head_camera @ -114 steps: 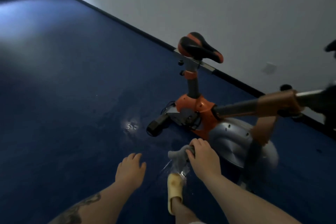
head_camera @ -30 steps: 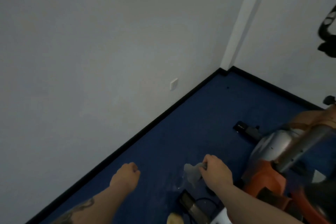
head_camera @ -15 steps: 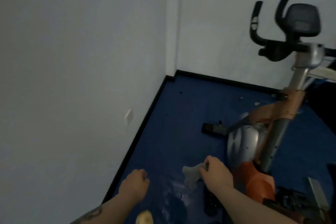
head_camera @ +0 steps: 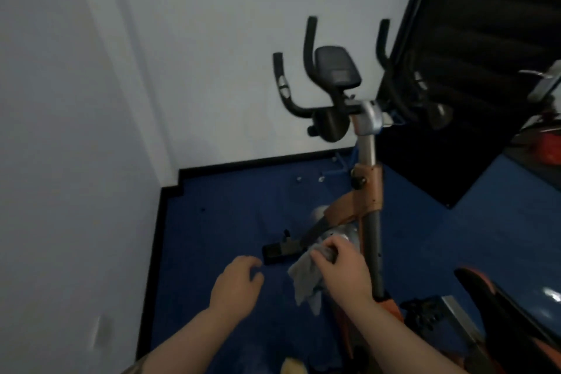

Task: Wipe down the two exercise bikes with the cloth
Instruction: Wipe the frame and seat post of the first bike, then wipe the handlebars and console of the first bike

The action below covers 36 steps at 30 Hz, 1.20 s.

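Grey cloth (head_camera: 306, 278) is gripped by the right hand (head_camera: 341, 272), just beside the bike's upright post (head_camera: 372, 240); the left hand (head_camera: 236, 288) is held loosely curled, empty, farther off.

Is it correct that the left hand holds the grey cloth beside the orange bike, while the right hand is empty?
No, the hands are swapped. In the head view, the right hand holds the grey cloth beside the orange bike, while the left hand is empty.
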Each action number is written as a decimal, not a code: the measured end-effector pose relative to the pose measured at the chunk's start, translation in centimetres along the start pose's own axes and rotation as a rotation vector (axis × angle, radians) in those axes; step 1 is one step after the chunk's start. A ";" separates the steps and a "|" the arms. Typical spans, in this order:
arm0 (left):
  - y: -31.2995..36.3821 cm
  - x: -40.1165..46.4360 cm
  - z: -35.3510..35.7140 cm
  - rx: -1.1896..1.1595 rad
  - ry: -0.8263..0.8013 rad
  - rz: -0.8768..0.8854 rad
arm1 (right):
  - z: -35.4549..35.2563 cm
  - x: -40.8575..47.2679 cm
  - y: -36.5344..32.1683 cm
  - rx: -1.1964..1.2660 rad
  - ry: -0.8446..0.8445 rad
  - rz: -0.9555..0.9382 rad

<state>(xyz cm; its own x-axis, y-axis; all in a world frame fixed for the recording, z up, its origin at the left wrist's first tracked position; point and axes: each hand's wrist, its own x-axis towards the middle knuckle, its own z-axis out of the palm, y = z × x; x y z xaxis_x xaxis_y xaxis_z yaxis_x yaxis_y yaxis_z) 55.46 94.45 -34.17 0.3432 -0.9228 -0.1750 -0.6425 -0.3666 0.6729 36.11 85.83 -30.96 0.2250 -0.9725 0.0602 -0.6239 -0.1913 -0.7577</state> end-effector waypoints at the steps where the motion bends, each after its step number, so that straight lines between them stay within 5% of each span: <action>1: 1.7 2.1 -0.7 -0.007 0.022 0.059 | -0.8 1.5 -0.4 0.018 0.046 -0.015; 10: 14.2 16.4 -6.1 -0.194 0.200 0.342 | -7.4 14.7 -3.5 0.222 0.323 -0.171; 24: 17.6 29.3 -7.8 -0.477 0.189 0.337 | -5.5 31.0 -10.0 0.421 0.404 -0.203; 28: 17.3 32.0 -7.8 -0.541 0.139 0.370 | -1.7 31.2 -7.9 0.471 0.286 -0.167; 36: 16.7 33.0 -5.8 -0.659 -0.058 0.413 | -1.0 29.0 -4.1 -0.506 0.244 -0.329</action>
<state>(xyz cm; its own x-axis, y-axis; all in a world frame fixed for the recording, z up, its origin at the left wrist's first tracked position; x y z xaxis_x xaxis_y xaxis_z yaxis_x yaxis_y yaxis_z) 60.03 58.53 -24.50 0.1164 -0.9806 0.1575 -0.1647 0.1373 0.9767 44.41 58.25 -25.49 0.3252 -0.8434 0.4277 -0.8404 -0.4651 -0.2782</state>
